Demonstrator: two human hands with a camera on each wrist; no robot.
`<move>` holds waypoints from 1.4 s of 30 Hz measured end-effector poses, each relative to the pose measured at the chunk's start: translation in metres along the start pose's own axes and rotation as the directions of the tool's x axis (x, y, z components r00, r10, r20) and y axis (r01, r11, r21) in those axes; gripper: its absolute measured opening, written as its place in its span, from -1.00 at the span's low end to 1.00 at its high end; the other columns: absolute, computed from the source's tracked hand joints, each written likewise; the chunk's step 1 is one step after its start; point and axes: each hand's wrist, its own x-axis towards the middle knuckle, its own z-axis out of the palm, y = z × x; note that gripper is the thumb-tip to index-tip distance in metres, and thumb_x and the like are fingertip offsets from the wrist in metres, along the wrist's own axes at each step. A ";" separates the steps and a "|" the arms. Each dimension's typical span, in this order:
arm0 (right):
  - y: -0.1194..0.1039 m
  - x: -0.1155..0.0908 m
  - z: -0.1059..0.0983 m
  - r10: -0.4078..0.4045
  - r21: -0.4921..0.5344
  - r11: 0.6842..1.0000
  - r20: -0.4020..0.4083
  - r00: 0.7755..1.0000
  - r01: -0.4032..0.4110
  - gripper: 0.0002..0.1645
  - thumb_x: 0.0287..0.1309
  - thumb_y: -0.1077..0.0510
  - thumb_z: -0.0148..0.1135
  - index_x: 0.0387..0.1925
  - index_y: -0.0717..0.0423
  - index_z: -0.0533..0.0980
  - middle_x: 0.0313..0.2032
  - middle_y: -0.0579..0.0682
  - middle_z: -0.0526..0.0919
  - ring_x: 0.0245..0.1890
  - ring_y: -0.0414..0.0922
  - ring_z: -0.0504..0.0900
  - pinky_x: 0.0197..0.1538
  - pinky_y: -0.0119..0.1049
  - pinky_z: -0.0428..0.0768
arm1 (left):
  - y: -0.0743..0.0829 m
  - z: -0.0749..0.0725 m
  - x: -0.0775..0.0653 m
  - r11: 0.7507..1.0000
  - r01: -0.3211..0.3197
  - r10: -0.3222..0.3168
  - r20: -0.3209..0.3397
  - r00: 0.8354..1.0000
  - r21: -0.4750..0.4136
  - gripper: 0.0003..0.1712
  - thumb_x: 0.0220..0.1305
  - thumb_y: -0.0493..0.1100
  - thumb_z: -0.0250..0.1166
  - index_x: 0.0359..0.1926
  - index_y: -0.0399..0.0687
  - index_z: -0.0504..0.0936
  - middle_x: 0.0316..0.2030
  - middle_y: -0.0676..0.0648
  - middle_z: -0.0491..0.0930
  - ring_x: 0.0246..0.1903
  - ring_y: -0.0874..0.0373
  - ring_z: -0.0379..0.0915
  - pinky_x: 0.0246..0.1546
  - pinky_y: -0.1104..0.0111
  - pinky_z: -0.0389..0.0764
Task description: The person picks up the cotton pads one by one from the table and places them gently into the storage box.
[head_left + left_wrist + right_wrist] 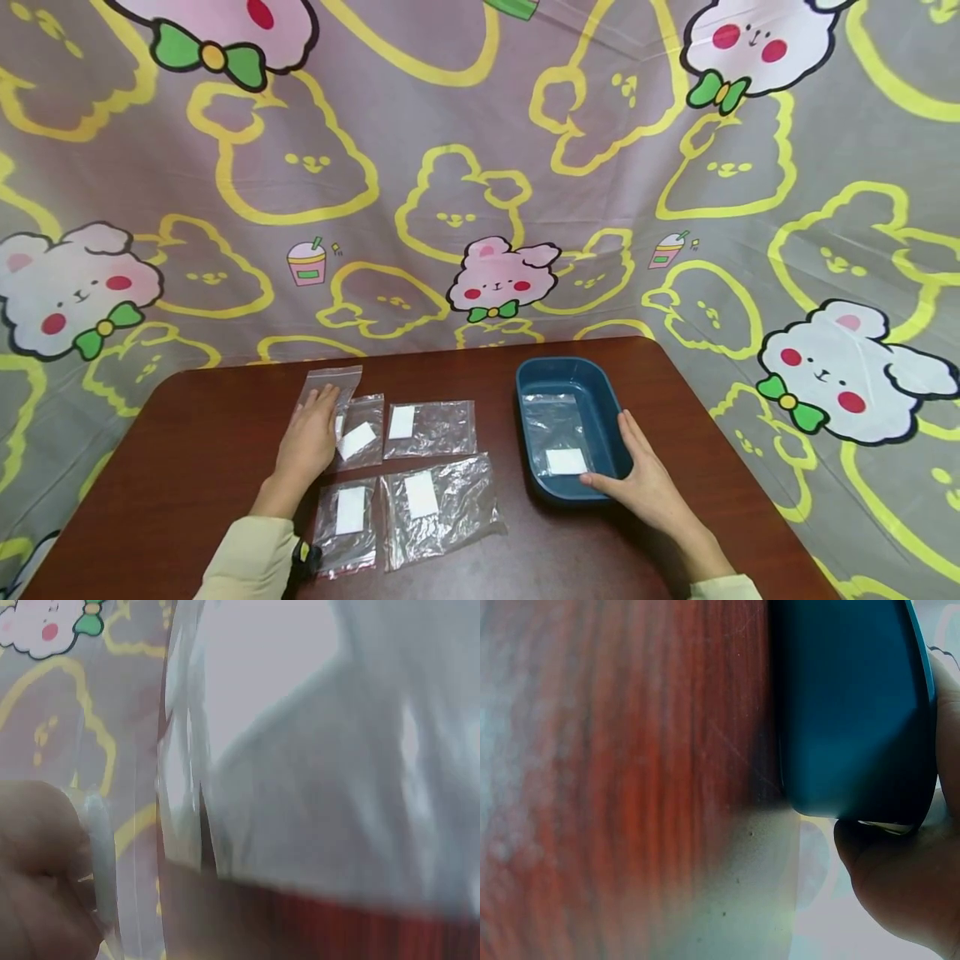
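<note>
My left hand [309,433] holds a clear zip bag [335,380] at the back left of the bags; its fingers curl at the film [105,855] in the left wrist view. This bag overlaps a second clear bag with a tilted white card [357,440]. At the right, my right hand [651,483] grips the corner of a blue plastic bin [617,398], thumb over the near rim and fingers along the outer right side. Inside the bin lies a clear bag [551,417] with a white card [566,461] at its near end.
Three more clear bags with white cards lie flat on the dark wooden table [187,467]: one behind [446,429], one in front at left [352,546], and a larger one [465,500]. A patterned cloth [420,292] hangs behind and beside the table.
</note>
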 end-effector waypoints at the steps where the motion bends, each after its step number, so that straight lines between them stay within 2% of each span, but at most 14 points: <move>1: 0.000 0.000 0.000 0.000 0.001 1.000 0.000 1.000 0.000 0.50 -0.06 -0.30 0.54 0.58 0.25 -0.17 0.56 0.29 -0.16 0.50 0.33 -0.03 0.34 0.42 0.14 | 0.003 0.002 0.001 1.000 -0.008 0.008 -0.002 1.000 0.000 -0.53 0.54 -0.34 -0.08 0.36 -0.48 0.32 0.39 -0.44 0.23 0.41 -0.41 0.03 0.42 -0.21 -0.01; 11: 0.001 -0.001 0.002 -0.008 0.017 1.000 -0.004 1.000 0.008 0.55 -0.13 -0.37 0.55 0.58 0.26 -0.15 0.56 0.27 -0.15 0.51 0.28 -0.03 0.35 0.39 0.16 | 0.037 0.019 0.013 0.996 -0.094 0.094 -0.047 0.994 0.001 -0.56 0.52 -0.36 -0.03 0.32 -0.45 0.40 0.35 -0.40 0.34 0.39 -0.36 0.15 0.40 -0.19 0.11; 22: 0.001 -0.001 0.001 0.015 0.019 1.000 0.004 1.000 -0.015 0.53 -0.10 -0.34 0.54 0.59 0.21 -0.17 0.57 0.25 -0.17 0.51 0.29 -0.04 0.35 0.40 0.16 | 0.082 0.035 0.026 0.989 -0.145 0.145 0.005 0.989 -0.015 -0.53 0.52 -0.31 0.01 0.37 -0.35 0.40 0.38 -0.31 0.33 0.41 -0.27 0.15 0.42 -0.13 0.10; 29: 0.001 -0.001 0.001 0.015 0.012 1.000 0.007 1.000 -0.015 0.52 -0.09 -0.34 0.54 0.59 0.21 -0.18 0.57 0.27 -0.17 0.50 0.31 -0.04 0.35 0.40 0.15 | 0.106 0.049 0.026 0.982 -0.188 0.189 0.010 0.982 -0.034 -0.54 0.54 -0.28 0.02 0.37 -0.30 0.42 0.38 -0.26 0.36 0.42 -0.23 0.17 0.44 -0.08 0.12; 36: -0.001 -0.001 0.001 0.027 0.012 1.000 0.011 1.000 -0.028 0.51 -0.08 -0.31 0.55 0.59 0.22 -0.18 0.57 0.27 -0.18 0.50 0.32 -0.05 0.35 0.40 0.13 | 0.132 0.056 0.025 0.968 -0.242 0.244 0.013 0.970 -0.071 -0.54 0.52 -0.30 0.02 0.36 -0.28 0.44 0.37 -0.25 0.38 0.41 -0.24 0.19 0.43 -0.06 0.14; 42: -0.002 0.000 0.000 0.034 0.020 0.999 0.016 0.999 -0.034 0.52 -0.08 -0.32 0.55 0.59 0.21 -0.18 0.57 0.25 -0.20 0.51 0.30 -0.06 0.36 0.40 0.12 | 0.152 0.060 0.027 0.965 -0.250 0.253 0.040 0.967 -0.078 -0.54 0.55 -0.24 -0.01 0.38 -0.25 0.42 0.39 -0.21 0.35 0.43 -0.20 0.16 0.45 -0.03 0.10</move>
